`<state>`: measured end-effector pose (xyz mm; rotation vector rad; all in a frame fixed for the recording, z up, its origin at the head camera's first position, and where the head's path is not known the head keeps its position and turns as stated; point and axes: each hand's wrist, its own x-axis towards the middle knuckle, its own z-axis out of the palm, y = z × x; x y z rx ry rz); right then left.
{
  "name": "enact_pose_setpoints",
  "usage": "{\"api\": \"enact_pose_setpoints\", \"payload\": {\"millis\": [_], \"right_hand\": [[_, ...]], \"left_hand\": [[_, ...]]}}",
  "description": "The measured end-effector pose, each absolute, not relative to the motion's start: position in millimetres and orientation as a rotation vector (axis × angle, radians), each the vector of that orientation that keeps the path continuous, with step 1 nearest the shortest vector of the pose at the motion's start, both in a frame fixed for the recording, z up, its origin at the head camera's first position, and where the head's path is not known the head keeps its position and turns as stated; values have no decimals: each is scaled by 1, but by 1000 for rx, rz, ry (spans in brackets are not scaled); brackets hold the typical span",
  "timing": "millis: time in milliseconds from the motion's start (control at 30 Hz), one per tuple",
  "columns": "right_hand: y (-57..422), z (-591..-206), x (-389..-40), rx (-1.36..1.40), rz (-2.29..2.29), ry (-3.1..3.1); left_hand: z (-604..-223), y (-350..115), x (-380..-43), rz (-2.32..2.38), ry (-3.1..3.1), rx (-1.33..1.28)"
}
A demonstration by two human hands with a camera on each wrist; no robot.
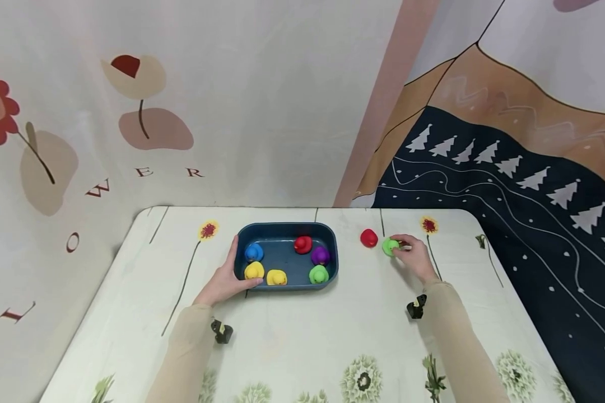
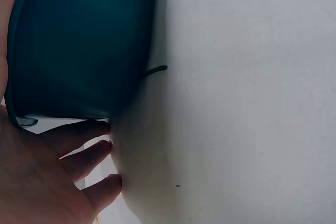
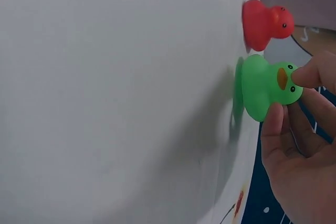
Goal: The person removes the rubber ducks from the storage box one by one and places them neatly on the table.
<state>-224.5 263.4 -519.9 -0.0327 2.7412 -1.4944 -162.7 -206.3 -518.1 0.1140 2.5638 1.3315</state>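
A dark blue plastic tub (image 1: 288,262) stands on the table, with several rubber ducks inside. My left hand (image 1: 224,283) holds its near left corner, the thumb along the front rim and the fingers against the left side. In the left wrist view, fingertips (image 2: 107,184) reach down beside the tub wall (image 2: 79,45). To the right of the tub, my right hand (image 1: 417,261) pinches a green rubber duck (image 3: 257,85) by its head between thumb and fingers. A red rubber duck (image 3: 257,24) sits on the table just left of the green one.
Inside the tub are a blue duck (image 1: 254,252), two yellow ducks (image 1: 277,277), a red duck (image 1: 303,244), a purple duck (image 1: 320,256) and another green duck (image 1: 319,274). A flower-patterned cloth (image 1: 302,336) covers the table. Printed curtains (image 1: 262,112) hang behind it.
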Motion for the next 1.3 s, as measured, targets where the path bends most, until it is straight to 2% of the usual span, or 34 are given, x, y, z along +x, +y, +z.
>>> {"api": "enact_pose_setpoints", "payload": {"millis": [533, 1300], "right_hand": [[268, -506, -247, 20, -1437, 2740], [267, -524, -247, 39, -1511, 2665]], "left_hand": [[-519, -203, -162, 1347, 2555, 97], [-518, -206, -163, 1332, 2564, 88]]}}
